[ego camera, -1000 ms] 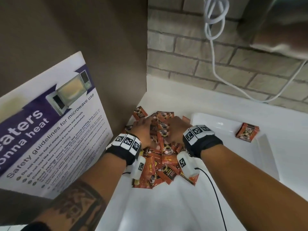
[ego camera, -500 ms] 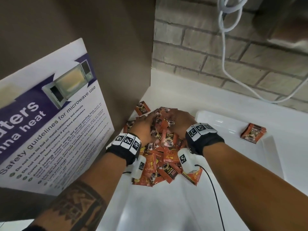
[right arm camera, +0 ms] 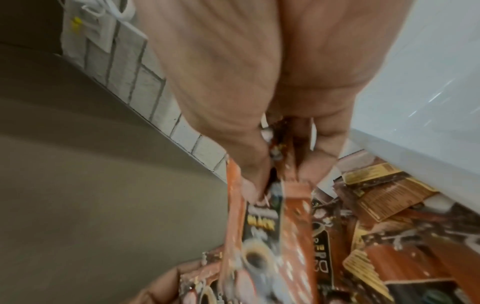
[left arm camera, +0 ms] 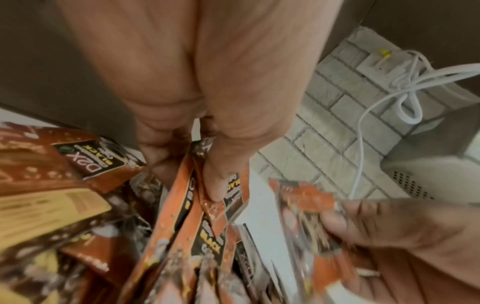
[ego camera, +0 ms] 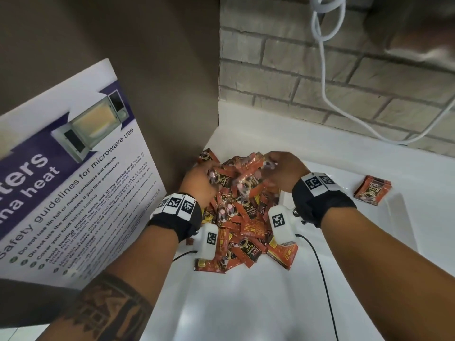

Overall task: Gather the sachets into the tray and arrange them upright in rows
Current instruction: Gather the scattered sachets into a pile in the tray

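A heap of orange-and-black coffee sachets (ego camera: 242, 217) lies on the white counter in the corner by the wall. My left hand (ego camera: 200, 179) grips a bunch of sachets (left arm camera: 205, 214) at the heap's left side, fingers curled round them. My right hand (ego camera: 283, 168) grips another bunch of sachets (right arm camera: 272, 218) at the heap's top right. Both bunches are raised off the heap and meet between the hands. The white tray (ego camera: 403, 217) lies to the right, and a small stack of sachets (ego camera: 371, 190) sits on its far rim. The fingertips are hidden in the sachets.
A leaning microwave safety poster (ego camera: 69, 183) stands close on the left. A brown panel and a brick wall (ego camera: 295, 77) close the corner behind. A white cable (ego camera: 325, 77) hangs down the wall. A black wire (ego camera: 325, 279) trails from my right wrist over the counter.
Both hands have closed on sachets and lifted them up from the heap, drawing together. The view has shifted a little closer.
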Motion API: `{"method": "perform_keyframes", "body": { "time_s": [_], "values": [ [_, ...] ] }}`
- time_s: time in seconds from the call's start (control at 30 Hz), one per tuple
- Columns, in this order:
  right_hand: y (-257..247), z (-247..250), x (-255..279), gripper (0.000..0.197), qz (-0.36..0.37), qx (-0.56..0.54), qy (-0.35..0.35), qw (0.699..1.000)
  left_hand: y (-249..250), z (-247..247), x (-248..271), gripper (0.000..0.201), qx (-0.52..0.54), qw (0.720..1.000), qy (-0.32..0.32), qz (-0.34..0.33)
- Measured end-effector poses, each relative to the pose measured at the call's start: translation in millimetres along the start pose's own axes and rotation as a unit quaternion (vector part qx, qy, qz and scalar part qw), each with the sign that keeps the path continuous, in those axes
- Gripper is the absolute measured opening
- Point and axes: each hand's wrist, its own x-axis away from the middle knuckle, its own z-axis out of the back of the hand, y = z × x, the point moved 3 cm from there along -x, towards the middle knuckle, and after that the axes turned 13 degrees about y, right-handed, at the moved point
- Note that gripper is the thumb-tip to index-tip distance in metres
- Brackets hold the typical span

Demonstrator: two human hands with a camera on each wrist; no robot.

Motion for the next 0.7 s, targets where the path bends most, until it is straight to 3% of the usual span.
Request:
{"method": "perform_keyframes", "body": {
  "time_s": [0.1, 0.2, 0.4, 0.7],
  "values": [
    [2, -13, 9, 0.031, -0.02, 0.05, -0.13, 0.99, 2, 6, 0, 0.046, 0.008, 1.0, 0.015, -0.003],
    [0, -27, 13, 0.057, 0.03, 0.157, -0.17, 0.972, 5, 11, 2, 0.041, 0.01, 0.999, 0.03, -0.005],
    [-3, -47, -9, 0.075, 0.057, 0.208, -0.138, 0.967, 2, 9, 5, 0.037, 0.008, 0.999, 0.032, -0.003],
    [5, -52, -19, 0.065, 0.02, 0.217, -0.094, 0.971, 0, 5, 10, 0.04, 0.015, 0.999, 0.052, -0.003]
  ]
}}
